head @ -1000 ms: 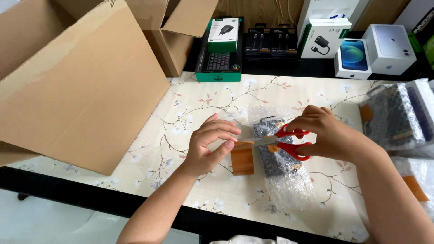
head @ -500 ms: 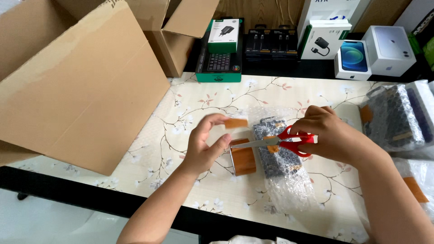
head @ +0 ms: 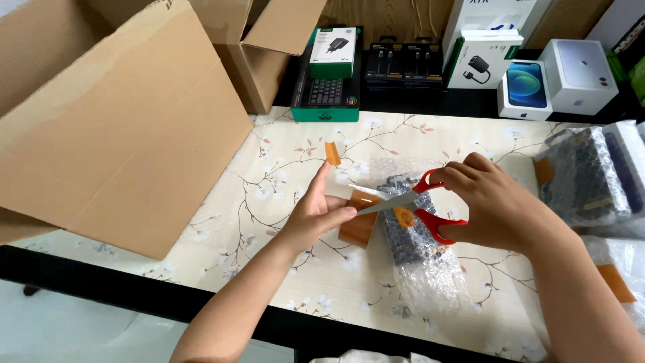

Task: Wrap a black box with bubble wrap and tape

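Your left hand (head: 321, 214) pinches the brown tape roll (head: 358, 218), strip (head: 332, 152) on fingertip; light, sticky. Your right hand (head: 494, 202) is closed in the red scissors (head: 420, 202) right of the roll.

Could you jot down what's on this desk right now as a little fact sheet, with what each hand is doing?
Left hand: holds a brown tape roll; a tape strip stands up from a fingertip
Right hand: grips red-handled scissors, blades toward the roll
Under the scissors: bubble-wrapped parcel
Surface: floral table cover
Left side: large cardboard box
Back edge: boxed electronics
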